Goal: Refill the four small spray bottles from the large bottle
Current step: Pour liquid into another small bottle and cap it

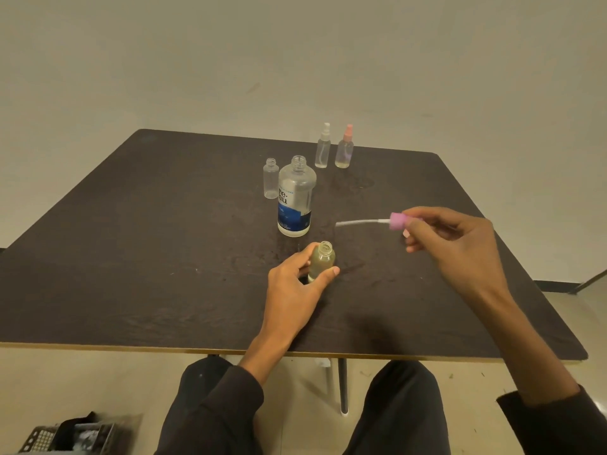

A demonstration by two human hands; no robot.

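Observation:
My left hand [295, 287] grips a small uncapped bottle [321, 259] that stands on the dark table [131, 241]. My right hand [456, 244] holds a pink spray cap [398, 221] above the table, its white dip tube pointing left. The large clear bottle [295, 198] with a blue label stands open just behind the gripped bottle. To its left is a small empty bottle [271, 178] without a cap. Farther back stand a white-capped spray bottle [323, 147] and a pink-capped spray bottle [345, 149], side by side.
The table's front edge [295, 353] runs just above my knees. Wet smears show on the tabletop around the bottles. A dark bag or device [75, 435] lies on the floor at the lower left. A plain wall rises behind the table.

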